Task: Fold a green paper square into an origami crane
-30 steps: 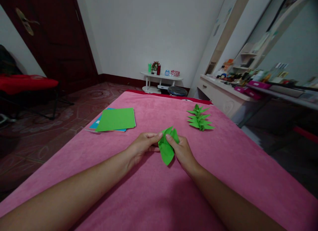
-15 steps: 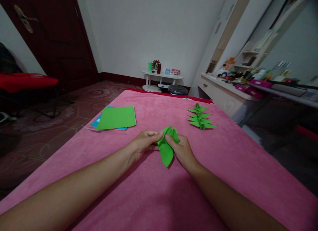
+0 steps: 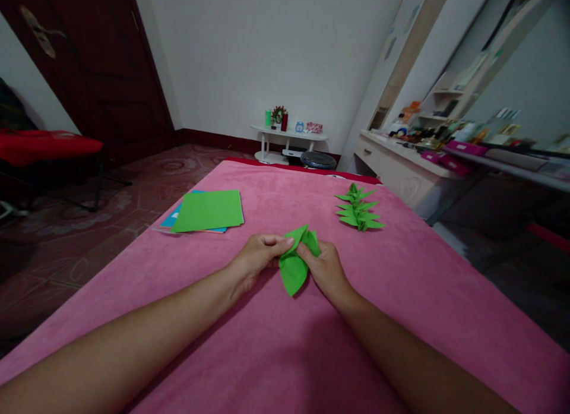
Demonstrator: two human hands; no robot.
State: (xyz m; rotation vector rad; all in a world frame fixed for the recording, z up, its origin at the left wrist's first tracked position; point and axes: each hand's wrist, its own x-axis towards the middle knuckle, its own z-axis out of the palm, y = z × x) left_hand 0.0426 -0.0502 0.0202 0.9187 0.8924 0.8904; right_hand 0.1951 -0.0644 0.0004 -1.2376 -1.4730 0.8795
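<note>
Between my two hands is a partly folded piece of green origami paper (image 3: pixel 294 274), with one broad leaf-like flap hanging down toward me. My left hand (image 3: pixel 262 253) pinches its left side, the thumb lying on top. On the other side my right hand (image 3: pixel 327 265) grips it, thumb pressed into the middle folds. The fingers underneath are partly hidden. Farther off to the right lie several spiky green folded paper pieces (image 3: pixel 358 209) in a row. To the left rests a stack of paper sheets (image 3: pixel 208 211), green on top with blue showing beneath.
A pink cloth (image 3: pixel 249 343) covers the surface under my hands. Beyond it a low white table (image 3: pixel 289 132) holds small items against the wall. A cluttered white dresser (image 3: pixel 401 158) stands at the right, and a red chair (image 3: pixel 48 147) at the left.
The hanging flap of the green paper has swung slightly to the left. Both hands keep their hold in nearly the same place.
</note>
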